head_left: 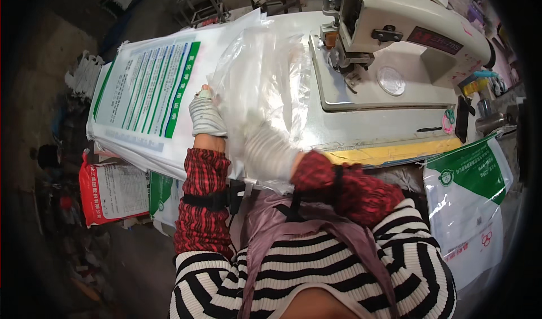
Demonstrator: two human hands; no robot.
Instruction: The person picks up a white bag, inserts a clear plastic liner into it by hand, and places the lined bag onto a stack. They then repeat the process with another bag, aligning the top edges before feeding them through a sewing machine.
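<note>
My left hand point(207, 113), in a pale striped fingerless glove, is closed with its fingertips at the left edge of a clear plastic liner bag point(248, 65). The crinkled liner lies over the table in front of me and reaches down toward my lap. My right hand point(265, 147), in a similar glove, is over the liner's lower part. Motion smears it, and its fingers cannot be made out. Left of my left hand lies a stack of white woven sacks point(130, 87) with green print.
An industrial sewing machine point(418, 28) stands at the right of the white table, with a round clear lid point(390, 81) on its bed. A pen point(429, 129) and pink-handled scissors point(448, 121) lie nearer. Printed sacks point(468, 189) hang off the right edge; a red sack point(116, 189) is lower left.
</note>
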